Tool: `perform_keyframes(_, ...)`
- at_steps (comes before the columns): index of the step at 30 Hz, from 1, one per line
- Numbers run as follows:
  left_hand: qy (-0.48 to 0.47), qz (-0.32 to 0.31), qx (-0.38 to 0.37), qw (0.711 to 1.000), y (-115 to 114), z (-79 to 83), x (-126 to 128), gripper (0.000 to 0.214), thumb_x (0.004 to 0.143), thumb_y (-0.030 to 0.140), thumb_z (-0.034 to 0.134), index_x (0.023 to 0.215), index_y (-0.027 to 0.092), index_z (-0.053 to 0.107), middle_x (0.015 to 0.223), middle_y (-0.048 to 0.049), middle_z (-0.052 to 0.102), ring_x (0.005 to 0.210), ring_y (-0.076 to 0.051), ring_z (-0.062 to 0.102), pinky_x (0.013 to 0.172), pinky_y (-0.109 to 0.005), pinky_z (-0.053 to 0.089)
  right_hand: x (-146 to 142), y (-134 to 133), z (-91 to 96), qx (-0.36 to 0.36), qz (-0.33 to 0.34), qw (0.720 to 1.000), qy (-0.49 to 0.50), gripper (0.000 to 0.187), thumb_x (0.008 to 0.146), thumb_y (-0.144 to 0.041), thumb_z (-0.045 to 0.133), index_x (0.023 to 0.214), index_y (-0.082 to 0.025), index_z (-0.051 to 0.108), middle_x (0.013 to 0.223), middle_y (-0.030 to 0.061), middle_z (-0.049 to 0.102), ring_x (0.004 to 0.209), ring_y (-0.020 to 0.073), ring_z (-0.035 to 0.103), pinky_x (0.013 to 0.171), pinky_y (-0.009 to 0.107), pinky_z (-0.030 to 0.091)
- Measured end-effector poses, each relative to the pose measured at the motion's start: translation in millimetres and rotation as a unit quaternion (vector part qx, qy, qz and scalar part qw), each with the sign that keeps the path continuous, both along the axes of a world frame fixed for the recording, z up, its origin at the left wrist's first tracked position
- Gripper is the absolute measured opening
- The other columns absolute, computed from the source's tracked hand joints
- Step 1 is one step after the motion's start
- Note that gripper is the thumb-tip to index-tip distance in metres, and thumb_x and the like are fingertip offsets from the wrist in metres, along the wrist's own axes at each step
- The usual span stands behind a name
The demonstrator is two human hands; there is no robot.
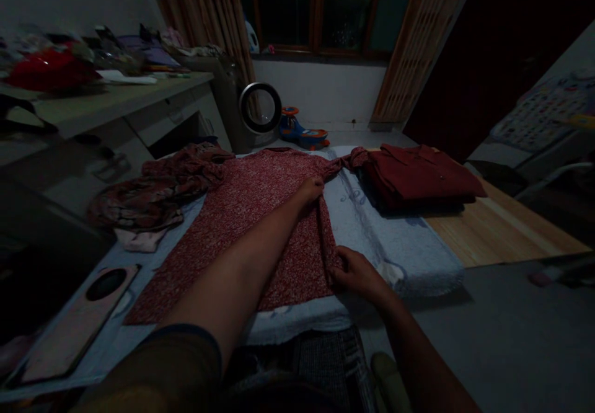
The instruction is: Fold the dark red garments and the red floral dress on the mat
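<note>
On the pale towel (400, 239) that covers the near part of the table, a red speckled shirt (251, 227) lies flat with its neck end away from the person. Its right-hand side is turned inward along a raised fold. The left hand (310, 188) reaches far out to the top of that fold, near the shoulder, with its fingers curled into the cloth and gripping it. The right hand (356, 270) sits closer in, at the lower end of the same fold, and its fingers are closed on the shirt's edge. One sleeve trails off to the far right, and its end touches a folded dark red shirt (418, 174) that rests partly on the towel and partly on the bare wooden tabletop (493, 227).

Left of the speckled shirt, touching its upper edge, lies a crumpled patterned cloth (153, 193). Nearer the person on the left is a flat pinkish board (79, 320) with a dark oval hole. A cluttered desk (116, 100) stands along the left wall. On the floor beyond the table are a ring-shaped fan (260, 108) and, just beside it, a blue and orange toy car (300, 131), both below a dark window (325, 10) with curtains on either side. The room is dim, so fine detail of the cloth is hard to make out.
</note>
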State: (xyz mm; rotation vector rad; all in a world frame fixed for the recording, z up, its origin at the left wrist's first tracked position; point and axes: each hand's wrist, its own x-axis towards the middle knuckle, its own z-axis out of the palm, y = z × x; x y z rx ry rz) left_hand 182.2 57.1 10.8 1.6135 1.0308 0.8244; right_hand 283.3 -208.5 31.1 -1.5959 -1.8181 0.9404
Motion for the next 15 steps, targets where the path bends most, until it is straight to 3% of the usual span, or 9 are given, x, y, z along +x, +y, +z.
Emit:
perform_keyframes(5, -0.037, 0.022, -0.037, 0.998, -5.0, 6.0, -26.8, 0.029, 0.07, 0.007, 0.057, 0.096, 0.013, 0.068, 0.07, 0.0003, 0.062, 0.057, -0.011, 0.056, 0.061, -0.025, 0.046, -16.5, -4.4, 12.3, 0.026, 0.01, 1.0, -0.009, 0.017, 0.079, -0.02, 0.055, 0.096, -0.019, 0.057, 0.081, -0.0006, 0.06, 0.072, 0.0149, 0.053, 0.066, 0.024, 0.036)
perform_keyframes(9, -0.077, 0.054, -0.079, 0.992, -11.6, 11.3, -51.6, 0.042, 0.071, 0.009, 0.063, 0.113, 0.013, 0.064, 0.077, -0.0013, 0.066, 0.058, -0.012, 0.059, 0.063, -0.026, 0.049, -39.6, -5.2, 22.2, 0.041, 0.031, 0.997, -0.049, 0.013, 0.078, -0.016, 0.055, 0.09, -0.02, 0.055, 0.078, -0.0005, 0.058, 0.069, 0.0144, 0.051, 0.064, 0.024, 0.033)
perform_keyframes(15, -0.105, 0.062, -0.083, 0.989, -33.4, 9.5, -83.6, 0.039, 0.071, 0.011, 0.068, 0.11, 0.013, 0.067, 0.078, -0.0031, 0.07, 0.069, -0.015, 0.065, 0.068, -0.027, 0.051, -74.6, -5.2, 14.6, 0.065, 0.085, 0.991, -0.082, 0.017, 0.076, -0.01, 0.054, 0.09, -0.02, 0.056, 0.087, 0.0018, 0.063, 0.079, 0.0161, 0.054, 0.07, 0.025, 0.034)
